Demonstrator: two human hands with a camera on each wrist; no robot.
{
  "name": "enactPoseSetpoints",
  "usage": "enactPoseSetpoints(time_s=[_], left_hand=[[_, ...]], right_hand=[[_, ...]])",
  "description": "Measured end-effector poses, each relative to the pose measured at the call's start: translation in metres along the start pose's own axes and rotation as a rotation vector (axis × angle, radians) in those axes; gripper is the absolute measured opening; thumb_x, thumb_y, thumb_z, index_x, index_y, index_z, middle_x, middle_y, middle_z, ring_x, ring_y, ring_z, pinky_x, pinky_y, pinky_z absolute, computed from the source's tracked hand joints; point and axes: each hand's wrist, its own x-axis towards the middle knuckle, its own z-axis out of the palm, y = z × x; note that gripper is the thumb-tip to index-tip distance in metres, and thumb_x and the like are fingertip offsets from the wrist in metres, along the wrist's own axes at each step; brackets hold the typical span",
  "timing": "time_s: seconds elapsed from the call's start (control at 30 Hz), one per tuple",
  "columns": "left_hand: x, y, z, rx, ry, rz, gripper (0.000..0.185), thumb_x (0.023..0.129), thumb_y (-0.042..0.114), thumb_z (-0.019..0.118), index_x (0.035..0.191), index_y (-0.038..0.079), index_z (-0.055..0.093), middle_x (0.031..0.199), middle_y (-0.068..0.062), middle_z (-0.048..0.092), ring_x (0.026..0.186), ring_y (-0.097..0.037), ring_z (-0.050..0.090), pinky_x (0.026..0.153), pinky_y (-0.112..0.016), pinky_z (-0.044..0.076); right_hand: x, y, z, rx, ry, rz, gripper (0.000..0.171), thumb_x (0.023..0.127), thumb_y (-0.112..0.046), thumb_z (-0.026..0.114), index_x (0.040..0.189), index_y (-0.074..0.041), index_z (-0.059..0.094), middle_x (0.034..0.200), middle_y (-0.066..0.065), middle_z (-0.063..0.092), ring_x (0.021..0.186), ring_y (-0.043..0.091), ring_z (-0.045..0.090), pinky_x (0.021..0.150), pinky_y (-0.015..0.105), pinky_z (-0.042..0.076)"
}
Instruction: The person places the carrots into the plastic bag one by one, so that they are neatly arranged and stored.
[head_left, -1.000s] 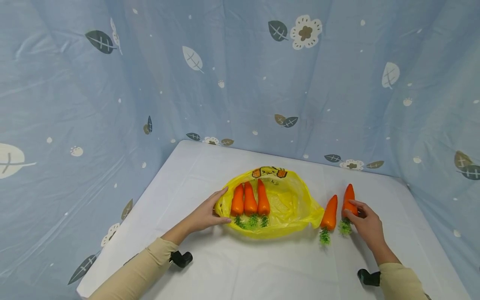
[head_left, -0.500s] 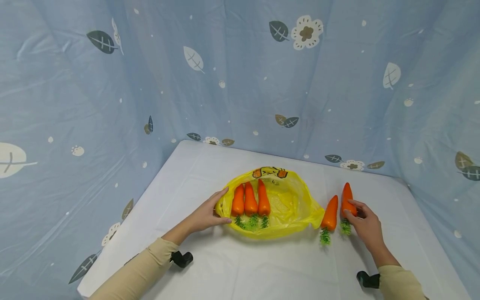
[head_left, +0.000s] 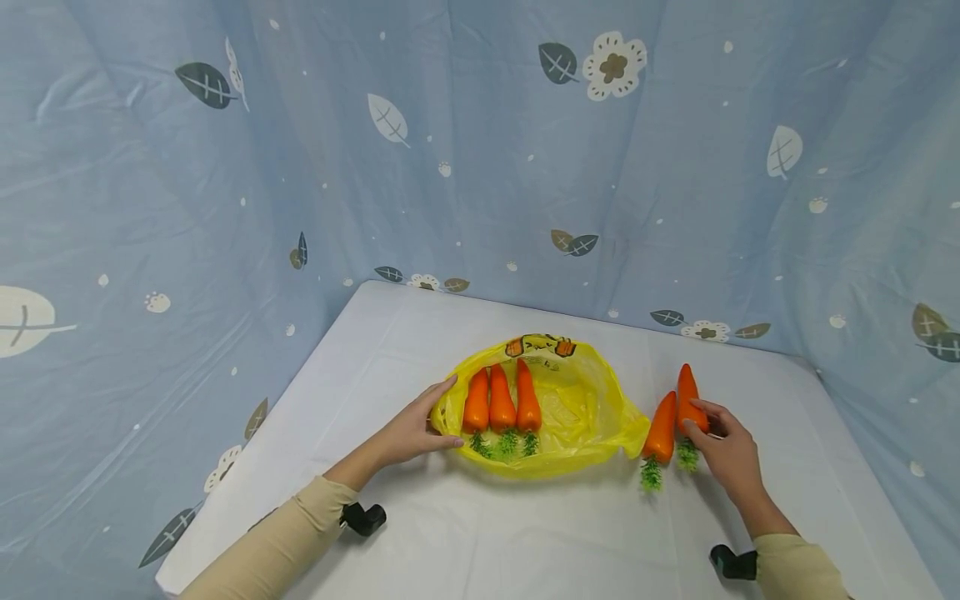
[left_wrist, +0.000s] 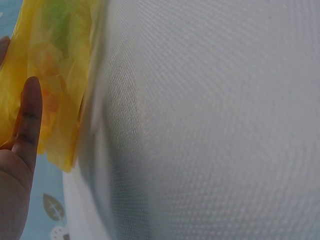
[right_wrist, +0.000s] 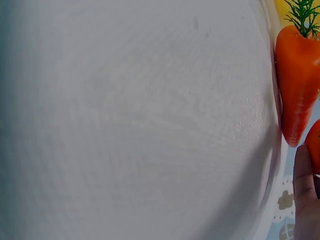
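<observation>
A yellow plastic bag (head_left: 577, 408) lies open on the white table (head_left: 525, 533). Three orange carrots (head_left: 501, 398) with green tops lie side by side in its left half. My left hand (head_left: 453, 410) holds the bag's left edge between thumb and fingers; in the left wrist view a finger (left_wrist: 27, 120) lies against the yellow bag (left_wrist: 55, 75). Right of the bag lie two more carrots. My right hand (head_left: 696, 417) grips the far-right carrot (head_left: 685, 390), close beside the other loose carrot (head_left: 662, 427). The right wrist view shows that loose carrot (right_wrist: 297, 85) and a fingertip (right_wrist: 306, 195).
Blue curtain (head_left: 480, 167) with leaf and flower prints walls in the table at the back and on both sides. Black wrist camera mounts (head_left: 363, 517) (head_left: 731, 562) sit by my sleeves. Bare white tabletop (head_left: 525, 533) lies in front of the bag.
My right hand has slid the far-right carrot leftward, closing the gap to the other loose carrot. My left hand and the bag have stayed put.
</observation>
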Motion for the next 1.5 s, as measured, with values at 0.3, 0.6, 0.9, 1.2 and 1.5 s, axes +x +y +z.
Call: enactPoseSetpoints(time_s=[0.3, 0.6, 0.9, 1.2, 1.5], left_hand=[[0.001, -0.001, 0.001, 0.003, 0.000, 0.006, 0.102, 0.086, 0.028, 0.084, 0.164, 0.010, 0.021, 0.166, -0.016, 0.024, 0.150, -0.037, 0.027, 0.119, -0.057, 0.026], [0.001, 0.000, 0.001, 0.005, 0.002, 0.006, 0.101, 0.086, 0.027, 0.084, 0.164, 0.010, 0.021, 0.166, -0.017, 0.023, 0.151, -0.038, 0.025, 0.120, -0.057, 0.024], [0.001, -0.003, 0.001, 0.016, 0.004, 0.006, 0.103, 0.085, 0.033, 0.084, 0.164, 0.011, 0.021, 0.166, -0.017, 0.023, 0.151, -0.037, 0.025, 0.119, -0.057, 0.024], [0.002, -0.001, 0.000, 0.012, 0.005, 0.007, 0.102, 0.086, 0.031, 0.084, 0.164, 0.011, 0.021, 0.166, -0.016, 0.024, 0.151, -0.037, 0.026, 0.119, -0.058, 0.024], [0.002, -0.002, 0.000, 0.008, 0.004, 0.016, 0.102, 0.085, 0.031, 0.084, 0.163, 0.011, 0.021, 0.165, -0.016, 0.025, 0.150, -0.037, 0.026, 0.119, -0.057, 0.025]], right_hand=[[-0.003, -0.001, 0.001, 0.015, 0.001, -0.015, 0.055, 0.102, -0.036, 0.061, 0.148, -0.008, 0.052, 0.141, 0.023, 0.055, 0.121, 0.034, 0.053, 0.074, 0.003, 0.038], [-0.006, -0.005, 0.002, 0.026, 0.004, -0.062, 0.053, 0.102, -0.034, 0.061, 0.147, -0.007, 0.053, 0.140, 0.021, 0.056, 0.117, 0.029, 0.052, 0.076, 0.002, 0.039], [-0.009, -0.012, 0.003, 0.048, -0.010, -0.111, 0.051, 0.102, -0.032, 0.064, 0.145, -0.006, 0.055, 0.137, 0.021, 0.058, 0.104, 0.001, 0.049, 0.078, 0.002, 0.040], [-0.013, -0.017, 0.002, 0.060, -0.033, -0.141, 0.052, 0.102, -0.032, 0.064, 0.145, -0.005, 0.054, 0.138, 0.022, 0.057, 0.105, -0.001, 0.048, 0.078, 0.001, 0.040], [-0.016, -0.022, 0.004, 0.051, -0.050, -0.138, 0.050, 0.103, -0.030, 0.062, 0.145, -0.004, 0.053, 0.138, 0.021, 0.056, 0.116, 0.029, 0.051, 0.079, 0.000, 0.039]])
